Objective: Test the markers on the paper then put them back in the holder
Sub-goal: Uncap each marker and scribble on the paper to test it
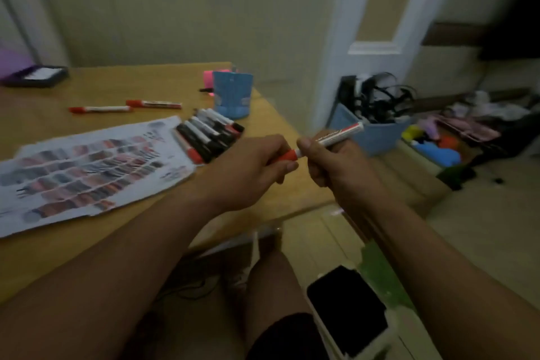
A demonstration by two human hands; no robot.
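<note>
A red marker (340, 135) with a white barrel is held over the table's near right corner. My right hand (330, 161) grips its barrel. My left hand (251, 169) is closed around its red cap (285, 156). To the left, the test paper (87, 166) lies covered in rows of red and black scribbles. A pile of several black and red markers (209, 137) rests at the paper's right end. Two more red markers (100, 109) (153, 104) lie farther back. The blue holder (232, 95) stands upright behind the pile.
The wooden table (263, 190) ends just under my hands. A dark tray (36, 76) sits at the far left. A pink object (208, 79) lies behind the holder. On the floor to the right stand a blue bin of cables (377, 120) and toys. A phone (347, 310) lies below.
</note>
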